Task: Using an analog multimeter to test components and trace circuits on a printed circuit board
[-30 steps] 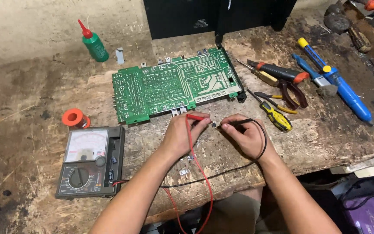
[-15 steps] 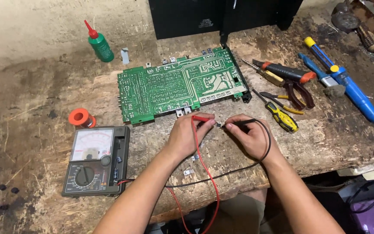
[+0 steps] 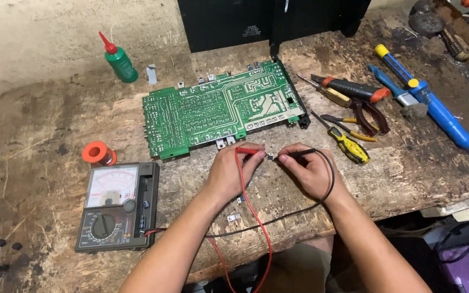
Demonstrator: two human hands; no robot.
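My left hand (image 3: 228,172) pinches a red test probe (image 3: 248,152), its red lead trailing down toward me. My right hand (image 3: 309,171) grips a black test probe (image 3: 299,154) with a black lead looping round my wrist. Both probe tips meet at a tiny dark component (image 3: 270,157) lying on the worn wooden bench (image 3: 50,125) between my hands. A green circuit board (image 3: 221,106) lies just beyond them, solder side up. An analogue multimeter (image 3: 116,206) sits to the left, both leads running to it.
Two small components (image 3: 233,217) lie near my left wrist. A green bottle (image 3: 119,58) and an orange solder spool (image 3: 97,153) are at left. Pliers (image 3: 362,103), screwdrivers (image 3: 343,142) and a blue desoldering pump (image 3: 427,97) lie at right; a black case (image 3: 245,21) stands behind.
My hands and probes stay on the small component; only the view has shifted slightly.
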